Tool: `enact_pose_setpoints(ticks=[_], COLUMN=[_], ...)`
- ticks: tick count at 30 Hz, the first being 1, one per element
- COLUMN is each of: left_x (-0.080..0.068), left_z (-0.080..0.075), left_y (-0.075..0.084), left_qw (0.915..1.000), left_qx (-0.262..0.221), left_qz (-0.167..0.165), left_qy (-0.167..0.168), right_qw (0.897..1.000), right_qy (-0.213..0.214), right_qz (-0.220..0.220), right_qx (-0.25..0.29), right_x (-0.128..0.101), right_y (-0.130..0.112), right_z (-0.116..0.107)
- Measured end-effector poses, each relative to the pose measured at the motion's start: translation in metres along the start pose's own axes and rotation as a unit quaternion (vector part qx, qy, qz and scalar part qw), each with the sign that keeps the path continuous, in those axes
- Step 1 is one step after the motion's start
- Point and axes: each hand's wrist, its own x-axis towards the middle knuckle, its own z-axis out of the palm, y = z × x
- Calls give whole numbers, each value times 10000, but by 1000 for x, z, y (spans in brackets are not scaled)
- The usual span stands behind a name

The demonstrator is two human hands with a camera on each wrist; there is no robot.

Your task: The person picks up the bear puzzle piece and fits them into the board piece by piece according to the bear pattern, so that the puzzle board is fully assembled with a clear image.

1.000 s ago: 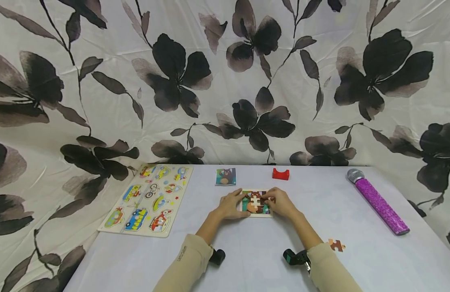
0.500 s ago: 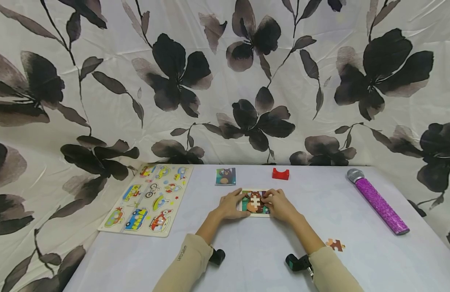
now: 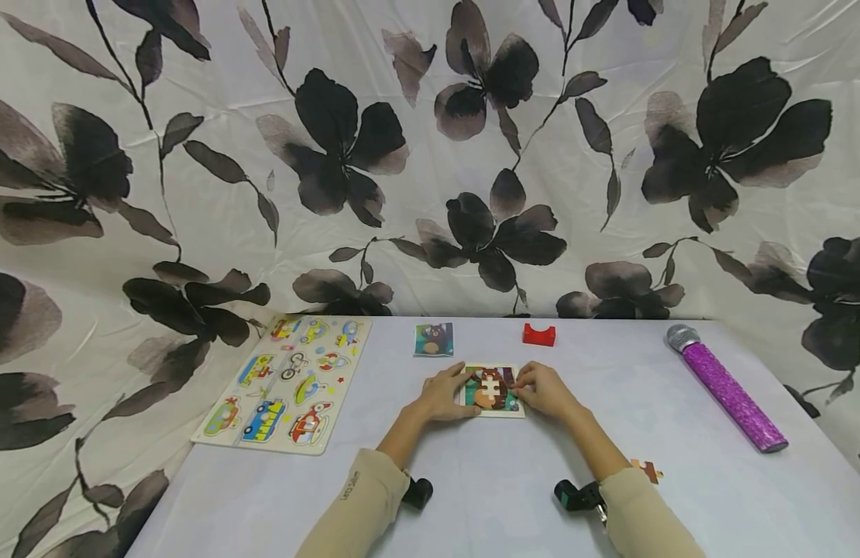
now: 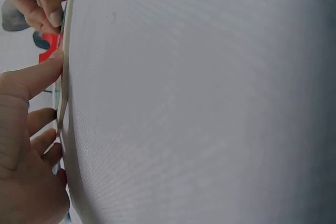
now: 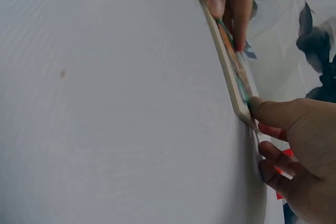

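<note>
A small bear puzzle board [image 3: 491,390] lies flat on the white table, with a white piece-shaped gap at its middle. My left hand [image 3: 452,390] rests on its left edge, thumb on top and fingers fairly straight against the rim; the left wrist view shows that thumb [image 4: 39,74] touching the board's edge [image 4: 64,85]. My right hand [image 3: 522,385] pinches the right edge, fingers curled. In the right wrist view its thumb [image 5: 273,115] presses the board's corner [image 5: 239,95] while the fingers curl behind. A loose brown puzzle piece [image 3: 646,469] lies beside my right forearm.
A bear picture card [image 3: 433,339] and a red block [image 3: 538,335] lie just beyond the board. A vehicle peg puzzle [image 3: 287,381] sits at the left edge of the table, a purple glitter microphone [image 3: 726,395] at the right. Flowered cloth hangs behind.
My right hand has drawn back from over the board's right half to its right edge, uncovering more of the picture. The left hand and board stay put.
</note>
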Motion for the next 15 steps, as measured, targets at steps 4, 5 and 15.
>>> enact_pose_setpoints(ticks=[4,5,15], left_x=[1,1,2], left_z=[1,1,1], left_y=[0,0,-2], left_qw=[10000,9999,9999], left_qx=[-94,-117,-112], left_qz=[23,28,58], left_qy=[4,5,-19], right_qw=[9999,9999,9983], right_qy=[-109,-120,-50], right_qz=[-42,-34,428], right_qx=[-58,-61,386], right_x=[-4,-5,-40], right_y=[-1,-1,3], right_z=[-2,-2,-31])
